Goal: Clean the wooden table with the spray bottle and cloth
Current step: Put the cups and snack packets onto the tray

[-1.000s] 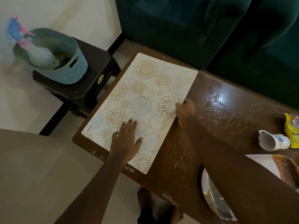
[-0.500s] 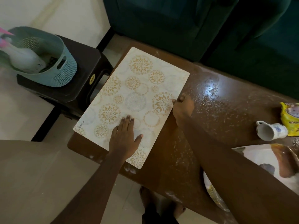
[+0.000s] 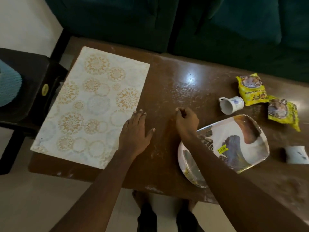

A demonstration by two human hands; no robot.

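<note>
Surface: wooden table (image 3: pixel 175 77), brown and glossy, is seen from above; white specks and streaks are scattered over its middle, with a bright glare spot near the far side.
Background: a dark green sofa (image 3: pixel 200 22) is set along the table's far edge; pale floor is seen at the left and near side.
Placemat: a pale patterned placemat (image 3: pixel 90 104) with gold floral circles is laid flat on the table's left end.
Left hand: the left hand (image 3: pixel 135 133) is laid palm down at the placemat's right edge, fingers stretched forward and close together, thumb spread out to the right over bare wood.
Right hand: the right hand (image 3: pixel 186 119) is held just right of the left, fingers curled in loosely; whether anything is pinched cannot be told.
Plate: a decorated plate (image 3: pixel 237 144) in clear wrap is set under the right forearm, near the table's front edge.
Mug: a white mug (image 3: pixel 230 104) is lain on its side beyond the plate.
Packets: two yellow snack packets (image 3: pixel 250 89) are placed beside the mug, at the right.
Stool: a dark stool (image 3: pixel 33 77) is stood left of the table, with a teal basket (image 3: pixel 8 87) on it, cut off by the frame edge.
Spray bottle and cloth: neither is seen in view.
</note>
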